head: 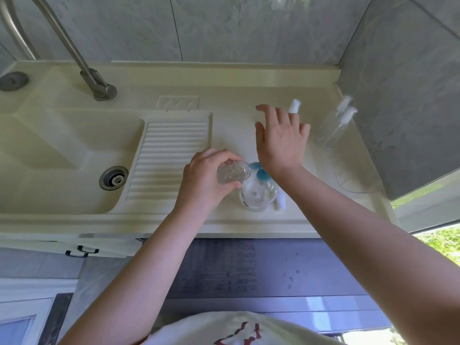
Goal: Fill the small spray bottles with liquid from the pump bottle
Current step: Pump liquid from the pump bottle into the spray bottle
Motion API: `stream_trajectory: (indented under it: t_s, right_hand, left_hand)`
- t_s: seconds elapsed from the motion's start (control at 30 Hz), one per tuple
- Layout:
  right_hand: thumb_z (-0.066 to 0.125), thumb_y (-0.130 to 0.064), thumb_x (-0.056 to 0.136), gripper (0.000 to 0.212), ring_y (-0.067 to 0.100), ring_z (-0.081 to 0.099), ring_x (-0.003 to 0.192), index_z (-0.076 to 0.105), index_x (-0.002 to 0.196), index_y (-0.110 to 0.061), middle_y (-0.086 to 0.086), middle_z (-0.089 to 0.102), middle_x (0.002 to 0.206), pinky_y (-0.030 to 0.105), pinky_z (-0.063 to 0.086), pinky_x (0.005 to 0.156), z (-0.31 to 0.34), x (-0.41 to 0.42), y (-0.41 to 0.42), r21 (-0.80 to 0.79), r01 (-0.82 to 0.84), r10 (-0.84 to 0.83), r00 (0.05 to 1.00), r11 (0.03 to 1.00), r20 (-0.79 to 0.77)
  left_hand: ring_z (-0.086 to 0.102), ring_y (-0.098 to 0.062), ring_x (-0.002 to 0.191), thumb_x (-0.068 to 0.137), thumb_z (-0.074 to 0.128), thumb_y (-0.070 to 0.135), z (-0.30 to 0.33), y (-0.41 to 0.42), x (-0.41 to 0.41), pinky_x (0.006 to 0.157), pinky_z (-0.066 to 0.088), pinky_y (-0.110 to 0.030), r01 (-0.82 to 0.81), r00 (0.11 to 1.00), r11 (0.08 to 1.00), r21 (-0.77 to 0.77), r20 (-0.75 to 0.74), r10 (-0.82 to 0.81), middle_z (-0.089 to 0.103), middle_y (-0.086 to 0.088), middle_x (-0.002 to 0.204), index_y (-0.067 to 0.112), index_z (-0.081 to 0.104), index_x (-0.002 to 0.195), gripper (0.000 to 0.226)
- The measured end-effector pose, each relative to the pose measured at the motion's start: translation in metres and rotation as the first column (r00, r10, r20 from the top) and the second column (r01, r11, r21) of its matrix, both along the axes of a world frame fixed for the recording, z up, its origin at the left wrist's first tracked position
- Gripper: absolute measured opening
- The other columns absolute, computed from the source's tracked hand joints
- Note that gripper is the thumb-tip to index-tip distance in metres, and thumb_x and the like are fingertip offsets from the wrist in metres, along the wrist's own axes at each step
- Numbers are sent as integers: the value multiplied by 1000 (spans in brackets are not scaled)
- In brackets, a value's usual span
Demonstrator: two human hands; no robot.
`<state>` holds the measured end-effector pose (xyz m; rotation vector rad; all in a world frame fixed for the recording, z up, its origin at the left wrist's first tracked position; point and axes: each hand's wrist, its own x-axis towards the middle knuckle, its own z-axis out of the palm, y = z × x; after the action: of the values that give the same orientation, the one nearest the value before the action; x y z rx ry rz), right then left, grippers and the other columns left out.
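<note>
Our left hand (204,175) with grip clamped on a small spray bottle (230,172) tilted at the pump bottle (257,192) spout, our right hand (280,140) with fingers apart above the counter (224,113)

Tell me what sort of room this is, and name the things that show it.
Probably a laundry or utility corner. It has a cream moulded sink with a ribbed washboard slope built in, a curved steel tap behind it, and grey marbled wall tiles.

Probably home laundry nook: washboard sink (74,150), faucet (74,46), tiled wall (249,26).
</note>
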<state>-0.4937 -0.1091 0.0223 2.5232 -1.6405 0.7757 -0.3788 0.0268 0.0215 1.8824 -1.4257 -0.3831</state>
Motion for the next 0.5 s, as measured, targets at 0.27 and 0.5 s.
stream_trajectory:
  t_s: [0.27,0.5]
  right_hand:
    - [42,-27,99,36,30,46,114,48,134,-28,0,57,128,39,22,81,-6,-1,-2,110,-16,25,997,994,-74]
    - [40,-27,100,34,29,46,116,49,132,-28,-1,58,127,36,20,80,-8,1,0,158,-18,29,998,987,-62]
  left_hand:
    - [57,-12,91,62,90,23,0,1,1,86,51,-40,5,1000,1000,10,18,-5,62,14,98,38,70,104,49]
    - [58,-9,89,62,91,24,-1,2,2,85,51,-38,5,1000,1000,0,8,-5,62,15,99,37,70,105,50]
